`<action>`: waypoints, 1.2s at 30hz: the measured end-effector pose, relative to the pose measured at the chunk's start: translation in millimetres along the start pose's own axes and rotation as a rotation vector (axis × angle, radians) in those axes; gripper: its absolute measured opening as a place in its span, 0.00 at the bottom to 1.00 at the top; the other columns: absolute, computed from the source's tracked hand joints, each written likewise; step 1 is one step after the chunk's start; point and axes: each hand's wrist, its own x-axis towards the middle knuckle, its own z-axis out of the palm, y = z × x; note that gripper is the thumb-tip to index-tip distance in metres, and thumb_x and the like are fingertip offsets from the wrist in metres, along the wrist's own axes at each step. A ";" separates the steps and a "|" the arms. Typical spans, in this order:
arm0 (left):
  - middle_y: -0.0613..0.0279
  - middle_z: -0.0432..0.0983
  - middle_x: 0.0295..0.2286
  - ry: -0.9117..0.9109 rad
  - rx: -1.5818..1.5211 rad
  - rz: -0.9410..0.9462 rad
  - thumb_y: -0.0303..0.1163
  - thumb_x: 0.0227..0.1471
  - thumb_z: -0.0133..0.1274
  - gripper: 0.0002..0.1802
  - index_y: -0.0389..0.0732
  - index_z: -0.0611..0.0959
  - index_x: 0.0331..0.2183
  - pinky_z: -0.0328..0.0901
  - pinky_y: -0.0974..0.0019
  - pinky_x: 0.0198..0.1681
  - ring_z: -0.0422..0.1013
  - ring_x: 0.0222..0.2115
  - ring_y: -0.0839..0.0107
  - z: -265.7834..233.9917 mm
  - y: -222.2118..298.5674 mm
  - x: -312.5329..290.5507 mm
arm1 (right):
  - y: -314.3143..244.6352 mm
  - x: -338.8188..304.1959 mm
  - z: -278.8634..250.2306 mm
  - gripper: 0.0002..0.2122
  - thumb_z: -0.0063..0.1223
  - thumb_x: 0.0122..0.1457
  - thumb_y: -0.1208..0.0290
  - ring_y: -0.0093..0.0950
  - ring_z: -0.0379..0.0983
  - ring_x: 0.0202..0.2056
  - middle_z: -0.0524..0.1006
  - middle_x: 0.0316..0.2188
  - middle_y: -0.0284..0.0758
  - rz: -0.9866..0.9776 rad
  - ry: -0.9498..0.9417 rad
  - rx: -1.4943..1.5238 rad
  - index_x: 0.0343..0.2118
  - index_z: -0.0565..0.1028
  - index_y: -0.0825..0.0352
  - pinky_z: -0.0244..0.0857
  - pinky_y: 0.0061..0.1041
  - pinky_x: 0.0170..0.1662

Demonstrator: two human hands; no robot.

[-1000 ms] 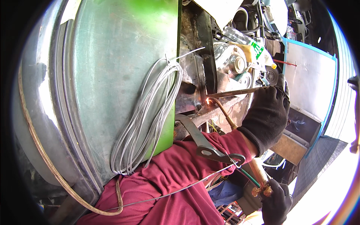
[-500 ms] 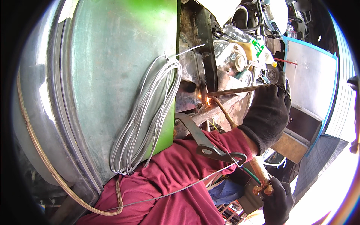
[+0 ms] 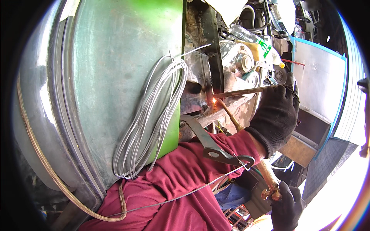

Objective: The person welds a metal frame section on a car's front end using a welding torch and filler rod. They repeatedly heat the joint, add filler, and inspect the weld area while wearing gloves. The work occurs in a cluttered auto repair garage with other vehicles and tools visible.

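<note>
My left hand [image 3: 274, 117], in a black glove and maroon sleeve, is closed around a dark, flat metal bar [image 3: 244, 92]. The bar's far end presses against a sheet metal seam [image 3: 211, 82]. Right beside that end, the bent tip of a brass gas torch [image 3: 230, 115] meets the metal at a small bright flame [image 3: 214, 101]. Lower right, my gloved right hand [image 3: 286, 206] grips the torch by its rear end, next to the brass valve knobs. Part of the torch passes out of sight behind my left forearm.
A coil of grey wire [image 3: 154, 119] lies on the green panel [image 3: 111, 77] to the left. A flat steel bracket [image 3: 212, 150] with a hole overlaps my left sleeve. A plastic bottle [image 3: 262, 44] lies among vehicle parts beyond. A brown hose [image 3: 42, 158] runs along the left.
The orange glow left of the torch tip has faded, leaving one small bright spot. My right hand and the torch's rear end have shifted slightly; the left hand is nearly still.
</note>
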 end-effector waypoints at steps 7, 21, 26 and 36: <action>0.23 0.67 0.63 0.093 0.069 0.013 0.34 0.63 0.51 0.40 0.16 0.64 0.67 0.66 0.47 0.54 0.71 0.47 0.49 5.4 -0.9 0.1 | -0.5 0.2 -3.0 0.30 0.67 0.55 0.76 0.34 0.83 0.33 0.82 0.39 0.33 0.014 -0.026 0.006 0.63 0.81 0.50 0.77 0.34 0.32; 0.20 0.62 0.66 0.077 0.089 0.000 0.37 0.62 0.52 0.43 0.15 0.63 0.68 0.64 0.44 0.59 0.70 0.51 0.46 6.7 0.6 0.3 | -2.8 3.5 -9.5 0.24 0.69 0.58 0.74 0.37 0.84 0.33 0.83 0.40 0.36 -0.041 0.040 0.034 0.58 0.84 0.53 0.77 0.37 0.32; 0.23 0.65 0.66 0.163 0.131 0.012 0.35 0.62 0.51 0.37 0.21 0.71 0.66 0.66 0.47 0.48 0.72 0.44 0.53 7.8 0.3 0.0 | -2.9 3.1 -8.9 0.23 0.71 0.57 0.74 0.38 0.84 0.36 0.83 0.40 0.37 -0.038 0.055 0.086 0.57 0.85 0.54 0.78 0.38 0.34; 0.23 0.65 0.66 0.097 0.090 -0.013 0.35 0.62 0.50 0.37 0.20 0.70 0.65 0.66 0.48 0.49 0.72 0.45 0.53 8.3 1.1 0.3 | -2.4 2.4 -6.6 0.23 0.69 0.59 0.74 0.38 0.84 0.34 0.83 0.40 0.38 -0.056 0.072 0.092 0.59 0.84 0.54 0.76 0.39 0.32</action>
